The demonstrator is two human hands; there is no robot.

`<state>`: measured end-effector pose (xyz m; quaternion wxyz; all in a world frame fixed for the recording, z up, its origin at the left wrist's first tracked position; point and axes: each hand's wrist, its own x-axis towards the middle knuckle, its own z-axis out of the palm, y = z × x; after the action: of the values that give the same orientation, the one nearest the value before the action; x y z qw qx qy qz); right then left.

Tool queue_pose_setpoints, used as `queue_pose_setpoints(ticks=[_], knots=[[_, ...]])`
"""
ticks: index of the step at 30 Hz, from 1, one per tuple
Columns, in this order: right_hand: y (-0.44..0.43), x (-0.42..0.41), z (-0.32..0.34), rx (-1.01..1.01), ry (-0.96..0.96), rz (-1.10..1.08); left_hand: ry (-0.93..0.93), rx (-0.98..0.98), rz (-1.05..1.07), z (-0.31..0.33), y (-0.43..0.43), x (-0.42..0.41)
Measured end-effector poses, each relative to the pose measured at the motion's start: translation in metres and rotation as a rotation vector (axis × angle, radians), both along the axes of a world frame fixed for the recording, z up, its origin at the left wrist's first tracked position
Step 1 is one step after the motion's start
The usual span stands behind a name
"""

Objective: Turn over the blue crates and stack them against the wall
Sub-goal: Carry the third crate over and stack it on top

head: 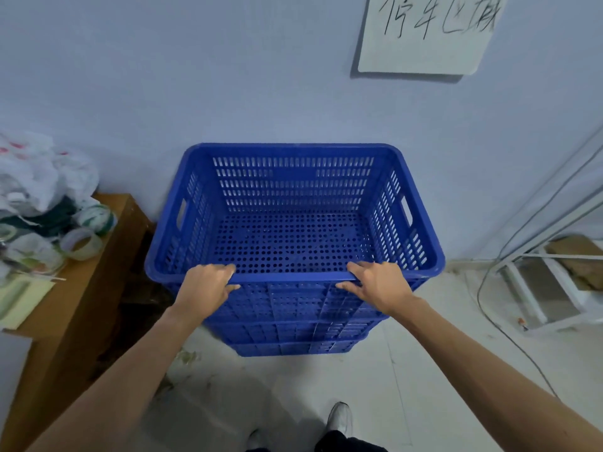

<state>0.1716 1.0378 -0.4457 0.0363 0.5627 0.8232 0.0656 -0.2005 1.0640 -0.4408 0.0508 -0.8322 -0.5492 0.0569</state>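
A blue perforated crate stands open side up against the pale wall, on top of a stack of other blue crates whose rims show beneath it. My left hand grips the near rim of the top crate left of centre. My right hand grips the same rim right of centre. On both hands the fingers lie over the rim's top and the thumb runs along its outer face. The top crate is empty inside.
A brown cardboard box stands to the left, carrying tape rolls, plastic bags and paper. A white metal frame and a cable lie at the right. A handwritten paper sign hangs on the wall. My shoe is on the pale tiled floor.
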Motion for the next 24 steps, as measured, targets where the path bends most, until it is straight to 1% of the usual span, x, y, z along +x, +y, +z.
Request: queue_pose_setpoints(ticks=[1,3,6,9,11,16,20,24], knots=[[-0.003,-0.001,-0.001,0.021,0.010,-0.010,-0.031,0.032,0.023,-0.002,-0.004,0.001],[-0.003,-0.003,-0.002,0.037,0.033,-0.023,-0.029,0.083,0.091,-0.005,-0.009,0.007],[-0.004,-0.004,-0.001,0.072,0.058,-0.023,-0.023,0.087,0.214,-0.001,-0.016,0.022],[-0.010,-0.008,-0.005,0.172,0.065,-0.047,-0.048,0.097,0.224,-0.002,-0.018,0.021],[-0.010,-0.010,-0.007,0.201,0.078,-0.064,-0.053,0.107,0.210,-0.004,-0.018,0.017],[-0.001,-0.008,-0.005,0.169,0.066,-0.060,-0.091,0.128,0.173,-0.005,-0.010,0.015],[-0.001,-0.006,-0.004,0.125,0.038,-0.077,-0.155,0.081,0.197,-0.005,-0.011,0.018],[-0.006,-0.010,0.001,0.054,0.031,-0.137,-0.158,0.067,0.228,-0.004,-0.014,0.021]])
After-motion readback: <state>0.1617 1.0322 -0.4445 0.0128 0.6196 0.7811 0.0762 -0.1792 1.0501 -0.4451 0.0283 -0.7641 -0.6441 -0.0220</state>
